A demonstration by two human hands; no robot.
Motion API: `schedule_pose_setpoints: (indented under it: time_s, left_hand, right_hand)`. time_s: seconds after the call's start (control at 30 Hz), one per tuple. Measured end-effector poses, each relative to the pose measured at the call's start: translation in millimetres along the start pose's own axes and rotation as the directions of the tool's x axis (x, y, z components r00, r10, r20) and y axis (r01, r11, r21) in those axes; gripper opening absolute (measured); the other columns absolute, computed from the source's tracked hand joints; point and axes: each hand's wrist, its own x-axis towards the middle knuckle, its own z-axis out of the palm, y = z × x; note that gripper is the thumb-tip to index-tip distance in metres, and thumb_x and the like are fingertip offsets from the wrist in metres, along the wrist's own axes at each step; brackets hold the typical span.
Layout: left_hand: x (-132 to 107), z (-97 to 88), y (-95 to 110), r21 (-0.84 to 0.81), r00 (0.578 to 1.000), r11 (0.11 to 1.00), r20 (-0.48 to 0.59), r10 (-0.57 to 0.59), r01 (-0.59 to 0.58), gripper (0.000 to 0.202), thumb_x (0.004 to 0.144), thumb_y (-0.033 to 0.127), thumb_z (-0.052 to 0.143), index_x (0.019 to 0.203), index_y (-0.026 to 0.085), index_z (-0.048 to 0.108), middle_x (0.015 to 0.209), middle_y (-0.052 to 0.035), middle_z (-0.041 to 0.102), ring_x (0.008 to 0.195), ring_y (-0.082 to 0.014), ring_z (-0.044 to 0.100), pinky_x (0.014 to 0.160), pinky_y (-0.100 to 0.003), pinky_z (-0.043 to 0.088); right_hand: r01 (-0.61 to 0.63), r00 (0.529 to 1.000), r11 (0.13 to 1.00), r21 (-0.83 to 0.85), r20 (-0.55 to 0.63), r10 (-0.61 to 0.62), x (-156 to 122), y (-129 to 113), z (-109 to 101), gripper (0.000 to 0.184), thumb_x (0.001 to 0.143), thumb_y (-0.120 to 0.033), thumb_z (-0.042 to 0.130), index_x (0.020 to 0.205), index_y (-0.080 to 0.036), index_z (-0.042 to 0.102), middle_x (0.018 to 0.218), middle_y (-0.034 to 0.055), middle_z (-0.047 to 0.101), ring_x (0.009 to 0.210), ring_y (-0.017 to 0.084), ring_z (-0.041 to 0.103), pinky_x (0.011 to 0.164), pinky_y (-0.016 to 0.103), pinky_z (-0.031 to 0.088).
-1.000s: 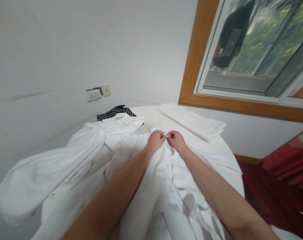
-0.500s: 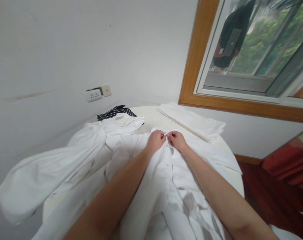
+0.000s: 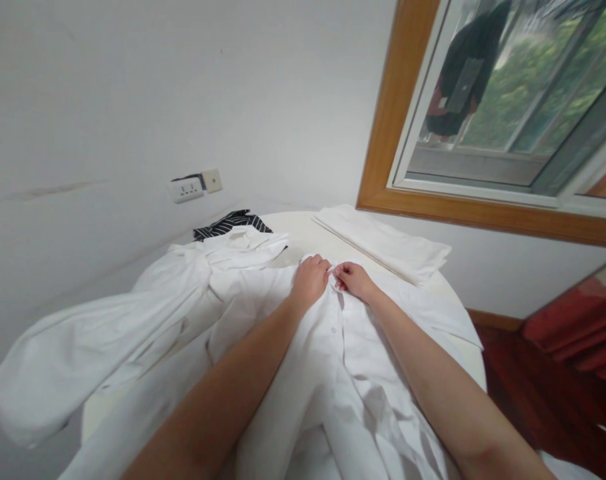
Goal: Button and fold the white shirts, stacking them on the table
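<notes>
A white button-up shirt (image 3: 343, 347) lies spread front-up on a round white table (image 3: 303, 233), one sleeve trailing off to the left. My left hand (image 3: 310, 279) and my right hand (image 3: 351, 279) meet at the top of the button placket, near the collar. Both are closed in a pinch on the shirt's fabric edges, fingertips almost touching. A button shows on the placket just below my hands.
A folded white cloth (image 3: 383, 241) lies at the table's far right. A dark striped garment (image 3: 230, 223) sits at the far left by the wall. A wall socket (image 3: 193, 187) is above it. A wood-framed window (image 3: 483, 113) is to the right, and red floor (image 3: 547, 373) lies below it.
My hands have stayed at the collar end of the placket with only small finger movement. The shirt has shifted very slightly.
</notes>
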Motion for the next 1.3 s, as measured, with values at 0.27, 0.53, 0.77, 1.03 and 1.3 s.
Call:
schedule_pose_setpoints:
  time_s: [0.27,0.53,0.77,1.03,1.3]
  left_hand:
    - [-0.2,-2.4,-5.8,0.002,0.991,0.992,-0.049,-0.124,0.124,0.023,0.084,0.016,0.051,0.102,0.020,0.064,0.102,-0.0072,0.062,0.100,-0.0237,0.052,0.092,-0.037,0.041]
    - [-0.5,-0.7,-9.7,-0.043,0.993,0.993,0.052,-0.109,0.111,0.027,0.080,0.029,0.059,0.104,0.020,0.068,0.105,-0.0079,0.064,0.102,-0.0245,0.053,0.095,-0.037,0.041]
    - [2.4,0.8,-11.1,0.063,0.997,0.996,0.023,-0.073,0.071,0.018,0.091,0.024,0.048,0.094,0.016,0.065,0.096,-0.0094,0.064,0.098,-0.0231,0.054,0.090,-0.035,0.042]
    - [1.8,-3.3,-11.9,0.084,0.999,0.996,0.041,0.024,-0.027,0.026,0.088,0.037,0.057,0.096,0.014,0.065,0.097,-0.0098,0.064,0.099,-0.0237,0.054,0.091,-0.034,0.043]
    - [3.8,-9.2,-0.5,0.277,0.982,0.959,0.187,0.009,-0.062,0.026,0.086,0.010,0.044,0.084,0.013,0.069,0.085,-0.0119,0.066,0.091,-0.0243,0.058,0.075,-0.033,0.046]
  right_hand:
    - [0.071,0.972,0.985,-0.157,-0.210,-0.104,-5.3,-0.2,4.9,0.013,0.086,-0.018,0.046,0.094,-0.019,0.056,0.055,-0.0058,0.056,0.040,0.010,0.054,0.042,0.018,0.043]
    - [0.133,0.965,0.963,-0.233,-0.194,-0.180,-11.4,-3.4,3.5,0.017,0.085,-0.020,0.044,0.095,-0.018,0.058,0.064,-0.0023,0.063,0.044,0.008,0.055,0.047,0.018,0.047]
    - [0.095,0.965,0.974,-0.204,-0.223,-0.141,-12.0,-4.6,4.0,0.023,0.084,-0.018,0.042,0.097,-0.017,0.061,0.074,0.0007,0.066,0.060,0.012,0.063,0.052,0.021,0.051]
    - [0.172,0.937,0.752,-0.636,-0.130,-0.325,-25.1,-18.4,2.7,0.030,0.079,-0.012,0.046,0.085,-0.020,0.074,0.095,0.0061,0.067,0.096,0.017,0.061,0.090,0.026,0.045]
    - [0.115,0.963,0.757,-0.643,-0.114,-0.243,-25.3,-19.4,1.7,0.034,0.080,-0.011,0.045,0.092,-0.021,0.075,0.102,0.0044,0.065,0.098,0.016,0.059,0.092,0.023,0.042]
